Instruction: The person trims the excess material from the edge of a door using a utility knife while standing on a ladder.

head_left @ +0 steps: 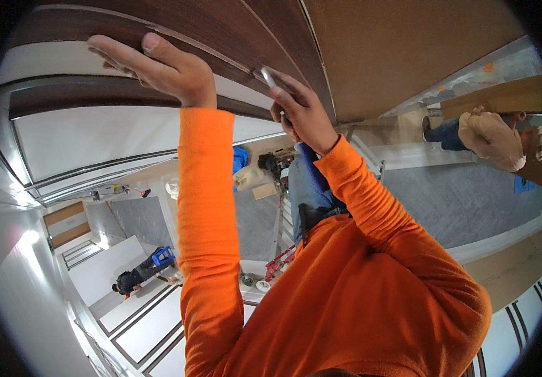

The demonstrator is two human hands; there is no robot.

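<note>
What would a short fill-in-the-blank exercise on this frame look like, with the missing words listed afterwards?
1. The wearer's sleeves are ____ in colour.
2. The slim pale tool is in the wearer's ____.
3. The left hand holds ____.
4. A dark-clad co-worker appears toward the picture's lower ____.

Missing words: orange; right hand; nothing; left.

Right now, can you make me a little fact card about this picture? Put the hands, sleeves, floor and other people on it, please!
Left hand: open, fingers stretched out, near the dark brown panel; whether it touches, I cannot tell
Right hand: closed around a thin, pale tool
Sleeves: bright orange
Floor: grey
Other people: person in a tan top, picture's right; person in dark clothes, lower left
</note>
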